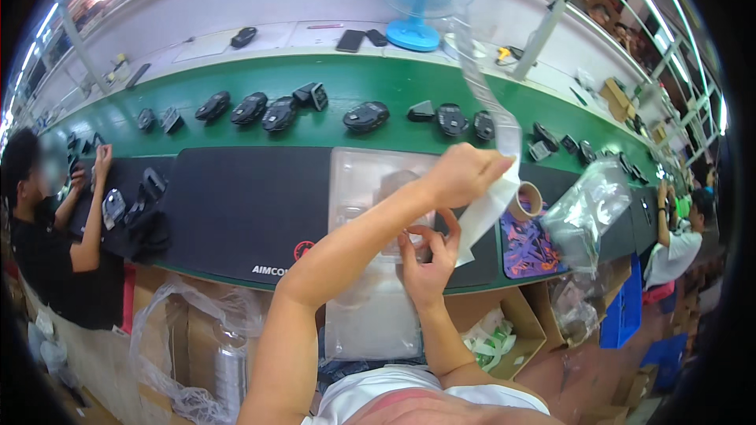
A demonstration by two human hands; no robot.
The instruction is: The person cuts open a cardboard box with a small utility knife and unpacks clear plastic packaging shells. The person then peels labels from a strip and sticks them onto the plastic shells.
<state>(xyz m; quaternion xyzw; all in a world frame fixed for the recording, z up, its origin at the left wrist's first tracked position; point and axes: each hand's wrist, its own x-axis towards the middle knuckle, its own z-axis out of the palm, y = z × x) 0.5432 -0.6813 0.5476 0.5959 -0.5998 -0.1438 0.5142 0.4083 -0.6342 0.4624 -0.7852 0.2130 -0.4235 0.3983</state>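
Observation:
A clear plastic blister tray (370, 315) lies in front of me, partly on the black desk mat (252, 205), its near part reaching past the table edge. My left hand (468, 177) is above its right side, fist closed on a long pale strip (490, 201). The strip runs up past the fan and drops below the fist as a white sheet. Below and nearer me, my right hand (429, 260) bends thumb and forefinger together over the tray; whatever they pinch is too small to make out. My left forearm covers part of the tray.
Several black computer mice (366, 116) line the green bench. A tape roll (526, 201) rests by a patterned purple mat (531, 248) and a clear plastic bag (587, 205). A blue fan (417, 0) stands behind. People work at both sides; cardboard boxes (504, 323) sit below.

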